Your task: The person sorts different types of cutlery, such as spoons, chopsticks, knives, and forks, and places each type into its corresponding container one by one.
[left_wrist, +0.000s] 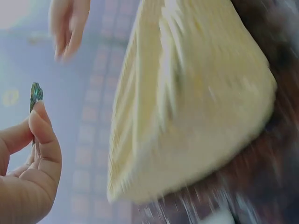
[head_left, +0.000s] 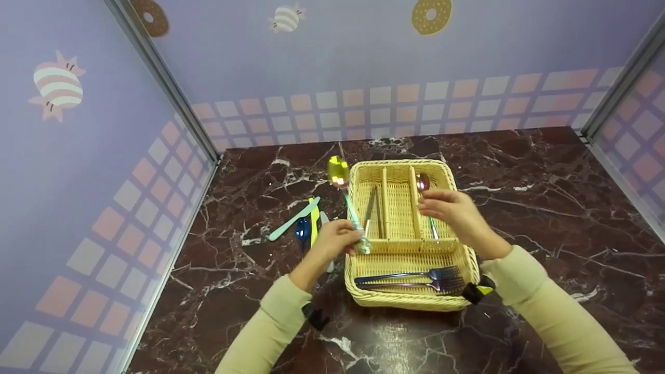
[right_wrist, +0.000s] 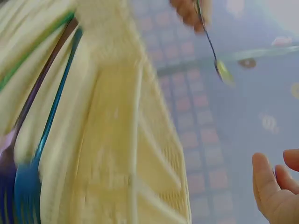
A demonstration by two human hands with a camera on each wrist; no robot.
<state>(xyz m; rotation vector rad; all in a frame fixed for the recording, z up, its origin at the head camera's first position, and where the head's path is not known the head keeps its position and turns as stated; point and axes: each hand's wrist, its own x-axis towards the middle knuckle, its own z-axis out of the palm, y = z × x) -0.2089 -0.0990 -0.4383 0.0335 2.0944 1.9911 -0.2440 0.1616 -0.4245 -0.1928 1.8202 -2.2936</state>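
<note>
My left hand (head_left: 335, 240) pinches a shiny spoon (head_left: 338, 170) by its green iridescent handle end, its bowl pointing up and away beside the basket's left edge. In the right wrist view this spoon (right_wrist: 224, 72) hangs clear of the wicker basket. Above the basket's right compartment, my right hand (head_left: 458, 214) is held with fingers fairly straight and nothing in it. Below it a pinkish spoon (head_left: 423, 182) lies in that compartment, partly hidden by the hand. The pale wicker cutlery basket (head_left: 410, 302) also holds slim knives (head_left: 371, 208) at left and several forks (head_left: 446, 273) in the front section.
Left of the basket lies loose cutlery: a mint knife (head_left: 291, 222), a yellow piece (head_left: 314, 221), a blue spoon (head_left: 303, 228) and a grey piece (head_left: 324, 218) partly behind the left hand. Patterned panels (head_left: 363, 62) wall in the dark marble-look table (head_left: 239, 291) at the back and sides.
</note>
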